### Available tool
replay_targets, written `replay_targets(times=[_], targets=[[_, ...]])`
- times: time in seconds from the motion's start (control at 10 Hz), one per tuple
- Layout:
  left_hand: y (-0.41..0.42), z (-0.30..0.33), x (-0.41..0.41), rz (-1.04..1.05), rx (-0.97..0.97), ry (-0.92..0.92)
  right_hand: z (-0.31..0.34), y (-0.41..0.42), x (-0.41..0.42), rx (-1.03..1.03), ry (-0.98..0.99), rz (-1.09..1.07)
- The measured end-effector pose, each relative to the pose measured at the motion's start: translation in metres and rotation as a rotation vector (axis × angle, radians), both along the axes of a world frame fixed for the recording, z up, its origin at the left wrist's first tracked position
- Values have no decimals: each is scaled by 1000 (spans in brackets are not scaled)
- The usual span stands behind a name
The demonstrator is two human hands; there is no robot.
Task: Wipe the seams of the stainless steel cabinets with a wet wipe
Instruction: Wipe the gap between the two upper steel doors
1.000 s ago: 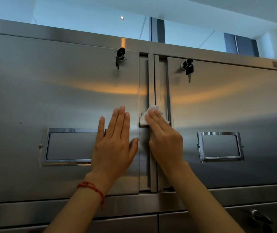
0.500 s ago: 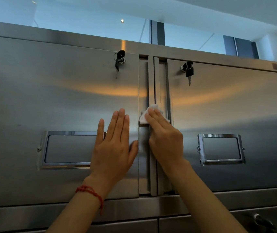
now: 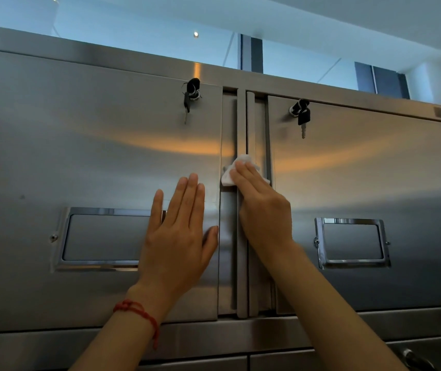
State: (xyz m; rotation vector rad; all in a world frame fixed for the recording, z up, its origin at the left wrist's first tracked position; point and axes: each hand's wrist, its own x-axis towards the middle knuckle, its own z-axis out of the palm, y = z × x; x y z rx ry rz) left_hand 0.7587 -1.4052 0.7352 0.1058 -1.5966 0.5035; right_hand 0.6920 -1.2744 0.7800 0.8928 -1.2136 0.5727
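**Wipe pressed to the centre seam of two steel doors**

Steel fills the view from the left edge: a brushed stainless steel left cabinet door (image 3: 93,162) runs to a straight vertical edge near the middle. Low on it sits a chrome rectangular label frame (image 3: 101,238), its window blank, with no writing readable. Near the door's upper right corner a black-headed key on a ring (image 3: 191,96) hangs from its lock. The left hand (image 3: 179,236) lies flat on this door with palm down, fingers straight and close together, thumb out toward the door edge; it holds nothing and covers the right end of the label frame. A red braided cord bracelet (image 3: 139,314) circles that wrist.

Next come the narrow vertical steel strips and grooves of the centre seam (image 3: 242,124), running from the top rail down to the horizontal rail below the doors. Above the hands the seam lies bare up to the top rail; below them, the right forearm crosses part of it. The crumpled white wet wipe (image 3: 234,170) sits on the seam about halfway up, pressed flat under the fingers of the right hand (image 3: 264,210).

Right of the seam, the brushed stainless steel right cabinet door (image 3: 374,170) carries a second black-headed key (image 3: 302,116) and a smaller chrome label frame (image 3: 353,243), also blank. No brand or lettering can be read anywhere.
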Motion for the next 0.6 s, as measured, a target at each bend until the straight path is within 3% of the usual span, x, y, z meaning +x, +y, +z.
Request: replay_targets(times=[0.6], targets=[[0,-1,0,-19,2,3,20,-4,-1,-51,23,15]])
